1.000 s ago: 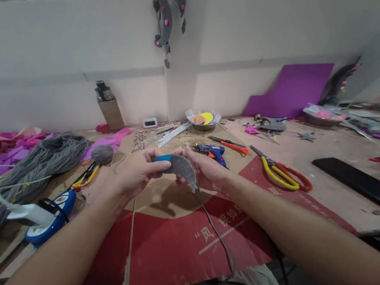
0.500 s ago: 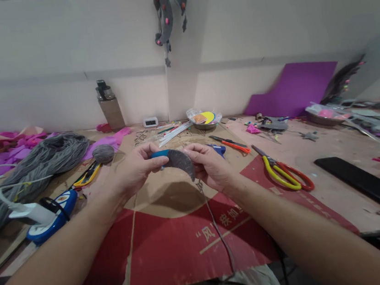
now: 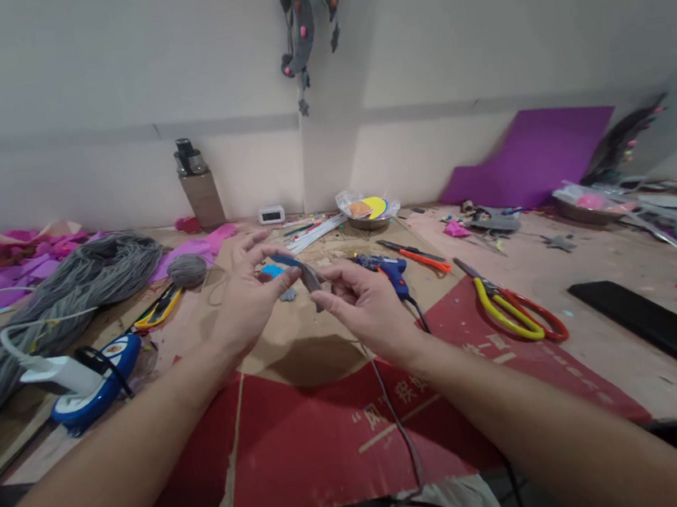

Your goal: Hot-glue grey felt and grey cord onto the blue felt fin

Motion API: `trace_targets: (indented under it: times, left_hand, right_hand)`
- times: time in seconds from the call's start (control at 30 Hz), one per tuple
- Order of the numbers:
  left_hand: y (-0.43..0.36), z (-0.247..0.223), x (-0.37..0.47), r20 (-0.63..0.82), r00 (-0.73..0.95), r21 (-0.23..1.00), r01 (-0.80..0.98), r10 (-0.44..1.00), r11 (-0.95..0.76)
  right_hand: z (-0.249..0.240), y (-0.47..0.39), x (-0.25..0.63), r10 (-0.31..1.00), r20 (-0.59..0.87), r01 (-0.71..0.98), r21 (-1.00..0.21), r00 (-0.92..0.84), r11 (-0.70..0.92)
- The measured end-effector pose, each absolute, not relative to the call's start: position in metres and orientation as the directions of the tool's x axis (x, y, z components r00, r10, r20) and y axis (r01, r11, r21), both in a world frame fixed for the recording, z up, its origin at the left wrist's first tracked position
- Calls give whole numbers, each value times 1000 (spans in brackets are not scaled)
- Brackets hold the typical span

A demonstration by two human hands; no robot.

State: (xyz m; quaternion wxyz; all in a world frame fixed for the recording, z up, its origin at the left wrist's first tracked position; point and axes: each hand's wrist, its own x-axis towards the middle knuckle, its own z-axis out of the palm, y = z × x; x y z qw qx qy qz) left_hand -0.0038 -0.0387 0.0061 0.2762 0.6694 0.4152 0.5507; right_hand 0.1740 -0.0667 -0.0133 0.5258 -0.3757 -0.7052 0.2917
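A crescent-shaped piece [image 3: 305,275], blue at one end and wrapped in grey yarn along the rest, is held above the cardboard, turned nearly edge-on. My left hand [image 3: 250,289] has its thumb and a finger about the blue end, the other fingers spread. On the grey part, my right hand [image 3: 362,296] closes with thumb and fingers. A grey yarn strand [image 3: 387,400] runs down over the red printed cardboard [image 3: 313,446] beneath. Just behind the crescent lies a small bright blue piece [image 3: 272,271]. A blue glue gun [image 3: 395,273] rests beyond my right hand.
Yellow-and-red-handled scissors [image 3: 515,310], orange-handled scissors [image 3: 419,257] and a black phone-like slab [image 3: 656,329] lie right. Left are a yellow cutter [image 3: 158,308], a grey yarn ball [image 3: 187,270], a yarn hank [image 3: 100,274] and a blue power strip [image 3: 93,394]. A bottle [image 3: 199,184] stands behind.
The crescent has turned from showing its broad face to nearly edge-on. My left fingers have spread and lifted. My right hand has shifted left along it, uncovering the glue gun.
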Motion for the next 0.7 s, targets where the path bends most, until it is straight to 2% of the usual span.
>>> trace_targets:
  times: [0.1,0.17,0.23,0.33,0.5,0.7]
  left_hand:
    - [-43,7,0,522,-46,792,398,852,-463]
    - [-45,7,3,485,-77,838,327,871,-437]
    - [-48,8,7,375,17,910,184,927,-372]
    - [-54,7,13,258,197,964,11,946,-266]
    - [-58,1,15,267,260,956,-195,928,-220]
    - [-55,1,15,292,266,950,-196,919,-245]
  right_hand:
    - [-16,-70,175,727,656,429,-609,-202,668]
    - [-18,-70,175,672,702,482,-515,-237,708]
    - [-19,-69,176,649,715,522,-462,-259,717]
    - [-18,-68,176,672,696,558,-463,-252,689]
    - [-16,-68,177,696,681,523,-517,-229,678]
    - [-14,-68,177,716,668,568,-515,-204,642]
